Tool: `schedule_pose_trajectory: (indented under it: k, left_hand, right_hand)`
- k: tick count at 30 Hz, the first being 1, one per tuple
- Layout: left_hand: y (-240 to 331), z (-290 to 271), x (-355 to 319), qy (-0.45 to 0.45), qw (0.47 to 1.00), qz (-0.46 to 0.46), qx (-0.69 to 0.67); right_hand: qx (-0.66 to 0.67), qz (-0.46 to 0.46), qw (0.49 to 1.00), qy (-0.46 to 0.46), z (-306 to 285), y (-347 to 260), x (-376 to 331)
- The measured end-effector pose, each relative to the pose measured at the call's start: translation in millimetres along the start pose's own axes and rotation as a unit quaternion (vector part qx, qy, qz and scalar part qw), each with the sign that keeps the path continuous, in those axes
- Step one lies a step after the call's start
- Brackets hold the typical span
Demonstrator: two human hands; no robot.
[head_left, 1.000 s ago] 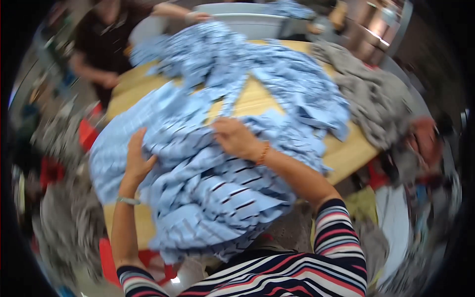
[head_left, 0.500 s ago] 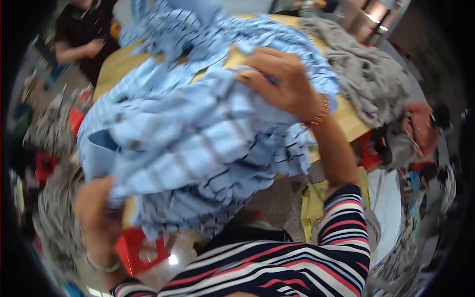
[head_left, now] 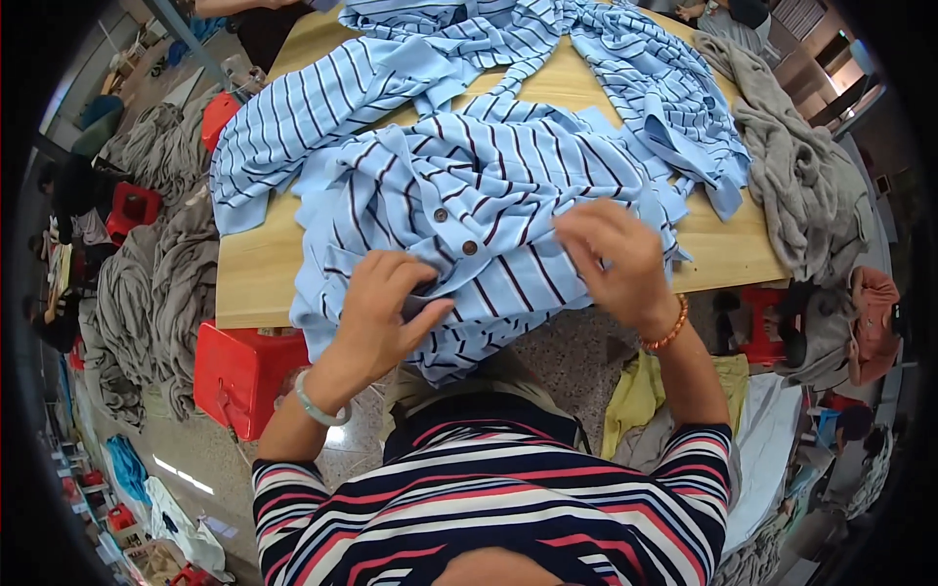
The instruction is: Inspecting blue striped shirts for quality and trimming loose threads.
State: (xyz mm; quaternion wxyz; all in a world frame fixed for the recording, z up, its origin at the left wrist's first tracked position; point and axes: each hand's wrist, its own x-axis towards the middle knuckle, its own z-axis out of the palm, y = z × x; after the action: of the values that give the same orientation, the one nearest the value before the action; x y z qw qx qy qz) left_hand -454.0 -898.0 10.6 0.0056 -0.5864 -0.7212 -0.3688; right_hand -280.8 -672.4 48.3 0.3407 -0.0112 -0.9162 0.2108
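Note:
A light-blue polo shirt (head_left: pixel 518 186) with dark and white stripes lies bunched at the table's near edge, its two dark buttons facing up. My left hand (head_left: pixel 381 305) rests on the cloth just below the buttons, thumb spread away from the curved fingers. To the right of the buttons, my right hand (head_left: pixel 620 256) is over the striped fabric, slightly blurred, fingers bent and thumb apart from them. Nothing shows between its fingers. Part of the shirt hangs over the edge toward my lap.
More striped blue garments (head_left: pixel 303 122) spread over the yellow wooden table (head_left: pixel 256 283). Grey cloth (head_left: pixel 782 166) drapes along its right side, and grey heaps (head_left: pixel 147 303) lie at left. Red stools (head_left: pixel 249 376) stand below the edge. Other people work beyond the table.
The raised, blurred shirt has come down onto the table, its buttons now facing up. My left hand has moved right and inward; my right hand has come down toward me.

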Motion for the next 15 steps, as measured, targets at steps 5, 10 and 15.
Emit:
schedule_pose_trajectory:
  k: [5,10,15]
  left_hand:
    - [15,14,8,0.061,0.995,0.08,-0.001]
    - [29,6,-5,0.014,0.972,-0.106,-0.209]
    - [27,17,-1,0.002,0.967,-0.123,-0.223]
  right_hand:
    - [0.046,-0.066,0.995,-0.053,40,-41,3]
    - [0.093,-0.024,0.987,-0.132,46,-35,4]
    - [0.116,-0.024,0.984,-0.136,42,-37,9]
